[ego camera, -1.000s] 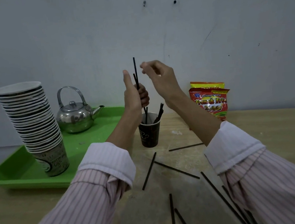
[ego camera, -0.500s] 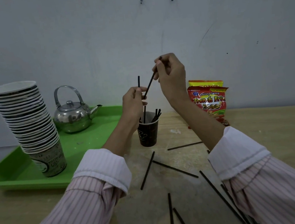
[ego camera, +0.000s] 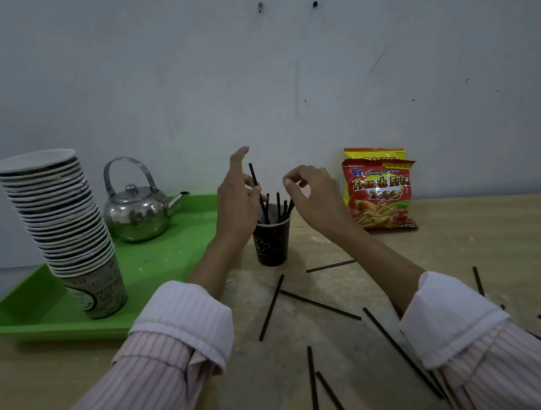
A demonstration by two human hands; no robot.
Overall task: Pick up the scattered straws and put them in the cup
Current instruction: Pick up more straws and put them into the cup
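Left hand (ego camera: 238,201) is up beside the dark cup (ego camera: 273,245), forefinger pointing at the ceiling, the other fingers wrapped round one upright straw (ego camera: 254,179). The straw's lower end is down inside the cup and its top pokes out above the knuckles.

Right hand (ego camera: 313,196) hovers just the other side of the rim. Its fingers are curled in, thumb and forefinger tips almost meeting, and I can see nothing held between them.

In the cup there's a little bundle of standing straws (ego camera: 279,209), leaning toward the right hand. The cup itself stands upright on the wooden surface (ego camera: 489,247), just off the corner of the green tray (ego camera: 173,249).

Plenty left to gather: the scattered straws (ego camera: 271,307) lie flat across the near part of the surface, between the two striped sleeves and out to the right, a couple of them crossing at their ends.

On the tray there's a steel kettle (ego camera: 137,216) at the back and a tall leaning stack of paper cups (ego camera: 58,222) at the front. Over by the wall, to the right of the hands, two snack packets (ego camera: 380,192) stand propped one in front of the other.
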